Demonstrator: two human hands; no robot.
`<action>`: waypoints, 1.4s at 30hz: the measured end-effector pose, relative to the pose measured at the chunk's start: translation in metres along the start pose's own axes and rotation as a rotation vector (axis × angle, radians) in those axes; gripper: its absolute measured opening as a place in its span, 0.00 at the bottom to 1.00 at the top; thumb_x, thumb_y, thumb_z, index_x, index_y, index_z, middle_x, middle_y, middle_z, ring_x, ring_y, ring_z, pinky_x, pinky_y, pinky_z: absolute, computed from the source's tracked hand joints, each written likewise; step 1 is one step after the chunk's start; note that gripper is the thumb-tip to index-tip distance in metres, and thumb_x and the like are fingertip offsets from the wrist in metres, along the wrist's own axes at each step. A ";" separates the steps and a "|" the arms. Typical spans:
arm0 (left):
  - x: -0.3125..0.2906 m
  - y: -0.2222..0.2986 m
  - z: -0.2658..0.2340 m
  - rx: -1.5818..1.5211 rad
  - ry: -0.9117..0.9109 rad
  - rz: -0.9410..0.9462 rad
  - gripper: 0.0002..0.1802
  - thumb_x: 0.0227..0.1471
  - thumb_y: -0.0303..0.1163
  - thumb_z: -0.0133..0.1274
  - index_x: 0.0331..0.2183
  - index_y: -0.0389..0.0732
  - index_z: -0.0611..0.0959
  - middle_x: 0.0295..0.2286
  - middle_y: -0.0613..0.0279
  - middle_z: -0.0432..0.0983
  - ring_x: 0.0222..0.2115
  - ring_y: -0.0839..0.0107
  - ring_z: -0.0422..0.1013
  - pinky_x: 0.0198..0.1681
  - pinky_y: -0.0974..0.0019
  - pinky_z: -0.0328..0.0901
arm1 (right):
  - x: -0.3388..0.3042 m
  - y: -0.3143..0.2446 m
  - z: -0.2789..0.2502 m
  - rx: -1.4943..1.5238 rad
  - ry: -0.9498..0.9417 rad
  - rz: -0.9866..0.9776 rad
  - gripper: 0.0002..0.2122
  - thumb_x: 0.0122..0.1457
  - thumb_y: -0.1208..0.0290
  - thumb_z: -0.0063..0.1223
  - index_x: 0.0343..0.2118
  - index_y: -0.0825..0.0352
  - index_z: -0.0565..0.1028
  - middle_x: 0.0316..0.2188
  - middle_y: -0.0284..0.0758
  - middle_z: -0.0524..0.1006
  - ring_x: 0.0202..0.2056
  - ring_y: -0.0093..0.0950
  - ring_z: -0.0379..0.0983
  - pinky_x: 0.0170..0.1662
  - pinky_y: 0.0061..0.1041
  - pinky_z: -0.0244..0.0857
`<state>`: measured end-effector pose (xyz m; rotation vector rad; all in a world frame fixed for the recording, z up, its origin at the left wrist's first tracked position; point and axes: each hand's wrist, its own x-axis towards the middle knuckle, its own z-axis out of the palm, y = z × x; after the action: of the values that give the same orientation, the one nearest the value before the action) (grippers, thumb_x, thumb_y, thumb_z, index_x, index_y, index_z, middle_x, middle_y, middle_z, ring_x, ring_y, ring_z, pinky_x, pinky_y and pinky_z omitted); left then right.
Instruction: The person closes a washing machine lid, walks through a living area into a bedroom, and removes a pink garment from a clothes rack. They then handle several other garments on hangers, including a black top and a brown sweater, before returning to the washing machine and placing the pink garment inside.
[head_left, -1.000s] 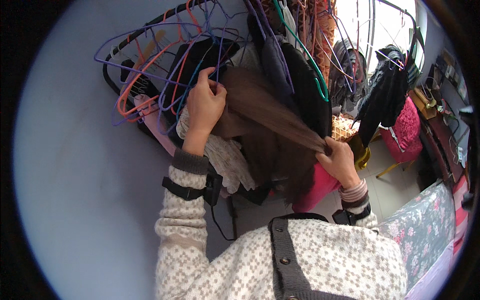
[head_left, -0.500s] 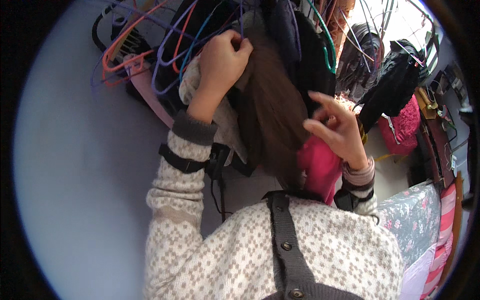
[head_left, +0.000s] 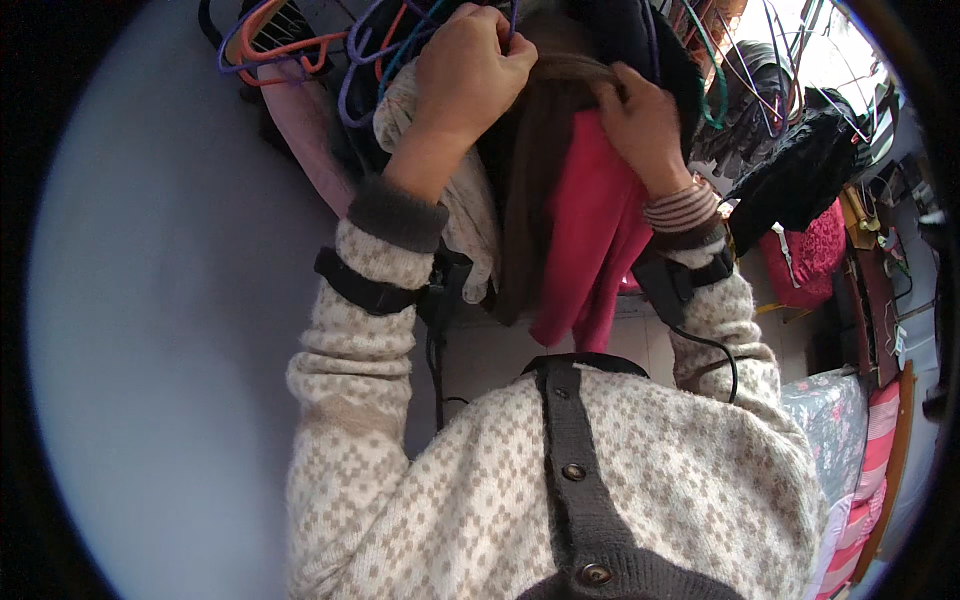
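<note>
We take the step in hand to be working the brown cloth (head_left: pixel 530 180) into place at the purple hanger (head_left: pixel 514 20), with both hands raised among the crowded hangings. The left hand (head_left: pixel 472 75) has its fingers curled in and its thumb drawn against the forefinger, pinching the hanger's purple wire near the top of the view; we cannot tell whether some of the cloth is caught in that pinch too. The right hand (head_left: pixel 638 125) is nearly closed, thumb opposite the fingers, with a gathered strip of the cloth between them, drawn sideways from beside the left hand. The rest of the brown cloth falls below the hanger's lower edge in a long dark length, between the pale patterned cloth (head_left: pixel 475 220) and the bright pink cloth (head_left: pixel 590 215). The pink one hangs just under the right hand, and we cannot tell whether those fingers touch it. An orange hanger (head_left: pixel 290 42) is well off to the left, near the upper left edge of the view. The next move, we judge, calls for a steady left hand on the wire while the right evens out the gathered strip, without dragging the pink cloth along.
</note>
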<state>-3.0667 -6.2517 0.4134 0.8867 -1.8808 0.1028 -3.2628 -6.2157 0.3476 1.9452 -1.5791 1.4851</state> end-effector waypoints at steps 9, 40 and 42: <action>-0.001 -0.043 -0.047 0.064 0.167 0.032 0.11 0.51 0.34 0.56 0.31 0.36 0.80 0.27 0.50 0.78 0.28 0.54 0.75 0.31 0.58 0.69 | -0.058 0.060 -0.087 0.235 0.015 0.317 0.12 0.65 0.68 0.46 0.34 0.74 0.76 0.19 0.29 0.73 0.22 0.17 0.63 0.26 0.20 0.60; -0.084 -0.037 -0.001 -1.251 -0.477 -1.012 0.18 0.56 0.33 0.54 0.48 0.37 0.76 0.45 0.55 0.75 0.46 0.65 0.72 0.51 0.62 0.67 | -0.202 0.113 -0.134 0.810 -0.416 0.925 0.17 0.61 0.71 0.53 0.52 0.71 0.72 0.26 0.29 0.76 0.26 0.12 0.70 0.30 0.12 0.66; -0.081 -0.036 -0.010 -1.230 -0.505 -0.965 0.19 0.56 0.32 0.54 0.49 0.37 0.76 0.46 0.55 0.75 0.47 0.64 0.72 0.50 0.62 0.68 | -0.199 0.111 -0.131 0.820 -0.460 0.853 0.19 0.59 0.65 0.57 0.50 0.70 0.74 0.26 0.26 0.76 0.25 0.12 0.70 0.30 0.12 0.65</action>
<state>-3.0196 -6.2301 0.3405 0.8092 -1.2979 -1.7757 -3.4077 -6.0487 0.2057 2.2301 -2.4955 2.4405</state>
